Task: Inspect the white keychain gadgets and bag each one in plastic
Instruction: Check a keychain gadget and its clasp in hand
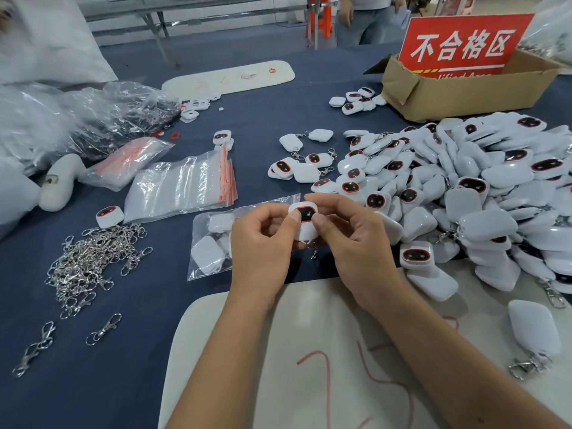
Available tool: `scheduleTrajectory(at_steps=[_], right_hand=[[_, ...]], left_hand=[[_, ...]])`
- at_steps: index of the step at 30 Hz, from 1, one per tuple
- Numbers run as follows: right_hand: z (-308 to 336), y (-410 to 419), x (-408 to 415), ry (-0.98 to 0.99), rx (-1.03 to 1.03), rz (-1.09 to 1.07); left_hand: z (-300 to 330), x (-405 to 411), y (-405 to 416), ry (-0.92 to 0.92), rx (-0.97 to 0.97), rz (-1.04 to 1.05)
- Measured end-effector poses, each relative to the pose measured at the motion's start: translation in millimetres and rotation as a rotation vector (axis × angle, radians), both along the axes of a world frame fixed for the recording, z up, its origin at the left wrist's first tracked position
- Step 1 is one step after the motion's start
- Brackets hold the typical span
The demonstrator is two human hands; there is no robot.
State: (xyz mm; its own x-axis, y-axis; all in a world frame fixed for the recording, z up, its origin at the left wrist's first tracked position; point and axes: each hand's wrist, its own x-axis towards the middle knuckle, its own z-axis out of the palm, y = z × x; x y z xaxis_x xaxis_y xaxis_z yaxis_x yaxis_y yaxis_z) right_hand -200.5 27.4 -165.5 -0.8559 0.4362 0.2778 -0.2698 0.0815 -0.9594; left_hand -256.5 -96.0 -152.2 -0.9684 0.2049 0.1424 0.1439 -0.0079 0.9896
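Observation:
Both hands hold one white keychain gadget (305,222) above the table's middle, its dark screen with a red glow facing up and its metal clasp dangling below. My left hand (263,243) grips its left side with the thumb on the screen. My right hand (349,239) pinches its right side. Just left of my hands lies a clear plastic bag (210,243) with white gadgets inside. A stack of unused zip bags (182,187) with red seals lies further left. A large heap of white gadgets (464,193) covers the right side.
A pile of metal clasps (89,261) lies at the left. A cardboard box (464,91) with a red sign (461,44) stands at the back right. A white mat (294,351) with red marks lies under my forearms. Crumpled plastic bags (77,119) sit at the back left. A person (365,17) stands beyond the table.

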Motion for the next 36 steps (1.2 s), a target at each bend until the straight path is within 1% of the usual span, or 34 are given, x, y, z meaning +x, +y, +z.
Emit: scheduleTrajectory(at_steps=[13, 21, 29, 36], right_hand=[[2.0, -0.2, 1.1, 0.003, -0.035, -0.004], [-0.4, 0.2, 0.7, 0.018, -0.075, -0.037], [-1.8, 5.0, -0.4, 0.008, -0.130, -0.061], [-3.4, 2.1, -1.6, 0.000, -0.107, -0.052]], left_hand=[[-1.0, -0.4, 0.2, -0.029, 0.028, -0.057], [0.9, 1.7, -1.3, -0.011, -0.010, -0.105], [-0.2, 2.6, -3.1, 0.009, -0.059, -0.209], [-1.6, 2.3, -1.2, -0.009, -0.038, -0.167]])
